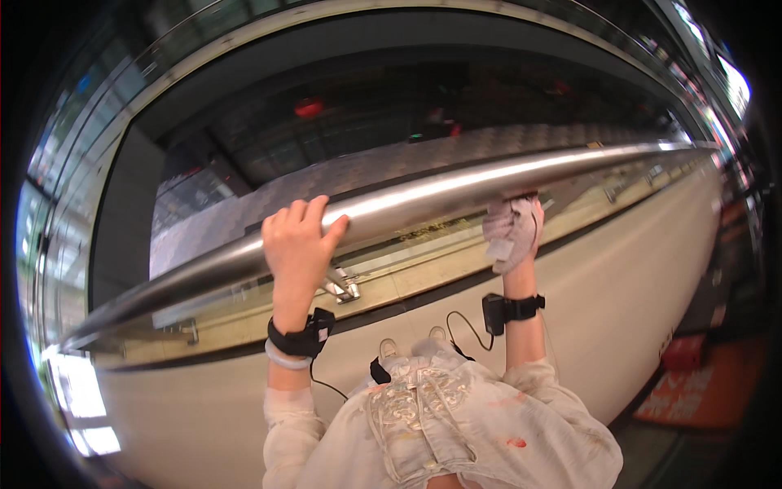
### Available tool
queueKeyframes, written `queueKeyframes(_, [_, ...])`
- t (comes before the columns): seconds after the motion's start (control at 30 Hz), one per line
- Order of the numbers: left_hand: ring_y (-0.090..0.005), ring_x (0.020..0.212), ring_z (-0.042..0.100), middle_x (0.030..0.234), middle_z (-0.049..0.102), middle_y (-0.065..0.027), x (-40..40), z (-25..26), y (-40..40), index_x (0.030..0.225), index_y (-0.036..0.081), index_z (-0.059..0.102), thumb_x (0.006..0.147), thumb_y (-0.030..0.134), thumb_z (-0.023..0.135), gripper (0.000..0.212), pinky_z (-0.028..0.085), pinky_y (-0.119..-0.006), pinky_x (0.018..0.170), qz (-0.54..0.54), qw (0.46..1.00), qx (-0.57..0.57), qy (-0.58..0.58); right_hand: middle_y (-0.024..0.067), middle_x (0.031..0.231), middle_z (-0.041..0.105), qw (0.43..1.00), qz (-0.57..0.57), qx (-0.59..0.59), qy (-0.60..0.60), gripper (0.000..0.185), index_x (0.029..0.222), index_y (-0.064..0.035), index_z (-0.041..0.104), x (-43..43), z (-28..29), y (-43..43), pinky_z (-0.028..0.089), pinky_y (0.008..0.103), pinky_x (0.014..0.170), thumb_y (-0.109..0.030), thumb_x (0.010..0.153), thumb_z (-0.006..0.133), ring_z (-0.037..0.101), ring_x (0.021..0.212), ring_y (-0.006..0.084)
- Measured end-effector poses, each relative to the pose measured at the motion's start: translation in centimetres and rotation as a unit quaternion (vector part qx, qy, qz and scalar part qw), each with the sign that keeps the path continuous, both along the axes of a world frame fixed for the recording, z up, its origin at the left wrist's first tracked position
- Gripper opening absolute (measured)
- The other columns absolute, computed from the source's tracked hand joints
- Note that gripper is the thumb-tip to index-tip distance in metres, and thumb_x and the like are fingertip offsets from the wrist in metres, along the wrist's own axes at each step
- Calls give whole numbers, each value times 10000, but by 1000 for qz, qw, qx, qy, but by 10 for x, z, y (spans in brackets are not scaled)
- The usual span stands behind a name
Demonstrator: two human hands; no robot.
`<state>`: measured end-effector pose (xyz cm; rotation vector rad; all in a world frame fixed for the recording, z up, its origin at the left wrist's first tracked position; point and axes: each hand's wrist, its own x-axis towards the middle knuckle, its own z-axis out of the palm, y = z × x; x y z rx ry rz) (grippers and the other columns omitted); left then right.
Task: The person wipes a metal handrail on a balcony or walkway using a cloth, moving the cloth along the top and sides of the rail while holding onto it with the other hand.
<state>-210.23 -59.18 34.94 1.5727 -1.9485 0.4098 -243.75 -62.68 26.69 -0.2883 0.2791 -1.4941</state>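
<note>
A thick, shiny metal handrail (427, 197) crosses in front of me, looking bowed by the lens. My left hand (300, 241) rests over it, fingers on the far side and thumb along the top. Against the underside of the rail, my right hand (535, 235) holds a crumpled, pale cloth (511, 232) with darker smudges. Part of the right hand's fingers are hidden behind the cloth and the rail. Black strapped devices with cables sit on both wrists.
A metal bracket (346, 288) supports the rail above a beige stone ledge (421, 278). Beyond the rail, a deep drop opens onto a lower paved floor (360, 160). Pale flooring (201, 403) lies around my feet. An orange sign (678, 391) bearing writing lies at right.
</note>
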Motion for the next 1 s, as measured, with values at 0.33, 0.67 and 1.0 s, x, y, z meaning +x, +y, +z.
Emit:
queueKeyframes(0.33, [-263, 999, 570, 1061, 618, -89, -84, -4, -22, 1149, 39, 581, 839, 277, 659, 398, 414, -385, 870, -118, 992, -3, -35, 33, 632, 585, 995, -18, 92, -35, 402, 867, -140, 578, 79, -3, 15, 503, 347, 485, -530, 924, 499, 561, 499, 195])
queueKeyframes(0.67, [-286, 1129, 523, 1217, 576, -111, -222, -6, -59, 1295, 62, 506, 773, 349, 721, 633, 385, -407, 941, -124, 988, 15, -87, 35, 859, 641, 958, -276, 68, 39, 300, 997, -129, 547, -168, -5, -64, 540, 336, 604, -419, 925, 571, 630, 700, 177])
queueKeyframes(1.0, [-305, 1143, 503, 1260, 527, -142, -404, -9, -96, 1333, 16, 432, 796, 388, 703, 707, 379, -413, 955, -120, 984, -5, -133, 12, 1121, 493, 928, -370, 34, 37, 423, 1312, -139, 348, -282, -4, -103, 490, 294, 839, -313, 968, 522, 533, 995, 151])
